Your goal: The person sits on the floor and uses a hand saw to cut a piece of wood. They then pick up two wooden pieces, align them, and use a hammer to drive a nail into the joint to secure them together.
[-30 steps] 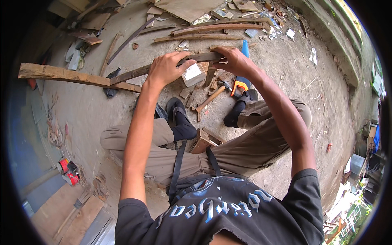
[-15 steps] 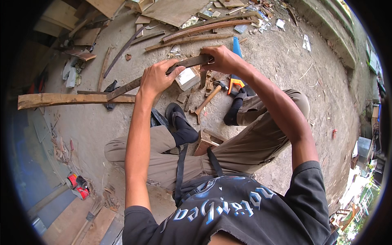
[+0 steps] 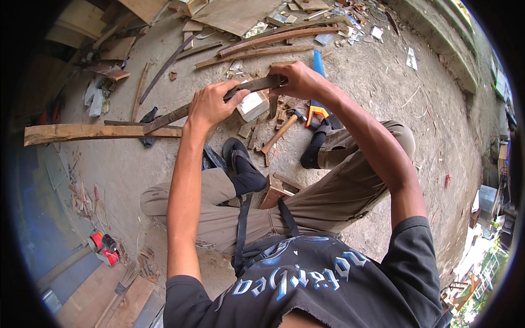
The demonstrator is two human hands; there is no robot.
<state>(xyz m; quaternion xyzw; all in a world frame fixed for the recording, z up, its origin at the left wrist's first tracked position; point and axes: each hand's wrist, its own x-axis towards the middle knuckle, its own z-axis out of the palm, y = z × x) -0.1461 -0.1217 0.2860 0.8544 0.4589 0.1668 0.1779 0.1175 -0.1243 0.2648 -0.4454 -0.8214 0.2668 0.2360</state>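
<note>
A rough concrete floor (image 3: pixel 361 93) spreads around the seated person. At its far side lies a plywood sheet (image 3: pixel 235 17), with several long wooden strips (image 3: pixel 284 37) in front of it. To the person's left, a thick sawn beam (image 3: pixel 82 134) runs sideways. A dark wooden slat (image 3: pixel 174 116) is held up in front of the person, its left end overlapping the beam in view; whether they touch, I cannot tell. Both hands grip it: the left hand (image 3: pixel 209 104) clasps it partway along, thumb on the near side, and the right hand (image 3: pixel 298 80) closes around its right end. Near the right foot lies a handsaw (image 3: pixel 318 63) with a blue blade and orange handle. Left of it is a wooden-handled claw hammer (image 3: pixel 280 133), then a white-topped block (image 3: pixel 254 103) beyond the hammer, and small wood scraps (image 3: pixel 245 131).
</note>
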